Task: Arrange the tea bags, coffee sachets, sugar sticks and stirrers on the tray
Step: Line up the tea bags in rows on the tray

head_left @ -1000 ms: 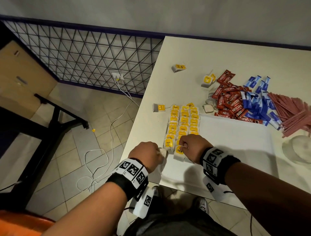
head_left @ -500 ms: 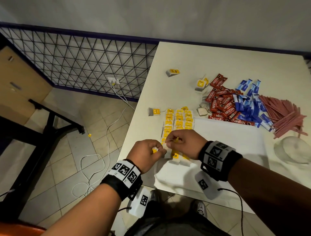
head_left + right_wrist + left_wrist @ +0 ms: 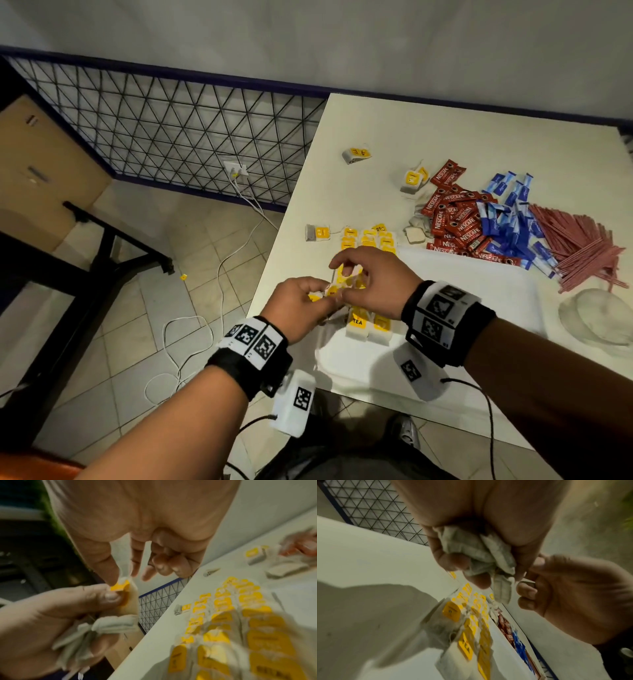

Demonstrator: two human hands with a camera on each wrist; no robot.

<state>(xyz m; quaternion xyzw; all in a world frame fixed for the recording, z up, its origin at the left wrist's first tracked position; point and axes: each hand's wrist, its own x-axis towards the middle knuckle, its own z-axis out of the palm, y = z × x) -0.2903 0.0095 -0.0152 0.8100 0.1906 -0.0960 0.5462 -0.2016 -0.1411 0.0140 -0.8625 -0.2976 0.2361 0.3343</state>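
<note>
The left hand [image 3: 471, 545] is curled round a crumpled bunch of tea bags [image 3: 479, 553], its thumb pressed on a yellow tag [image 3: 120, 586]. The right hand [image 3: 373, 277], touching the left, pinches that same tag's bag between thumb and forefinger, the other fingers loosely bent. Both hands hover above the left end of the white tray [image 3: 479, 291], which sits at the near edge of the worktop [image 3: 445, 137]. Under them, rows of tea bags with yellow tags [image 3: 368, 240] lie along the tray's left side. Beyond the tray's far edge lie a heap of red coffee sachets [image 3: 455, 222], then blue sugar sticks [image 3: 510, 219], then pink stirrers [image 3: 579, 243] toward the right edge. Three loose tea bags [image 3: 356, 155] lie apart toward the far left corner
</note>
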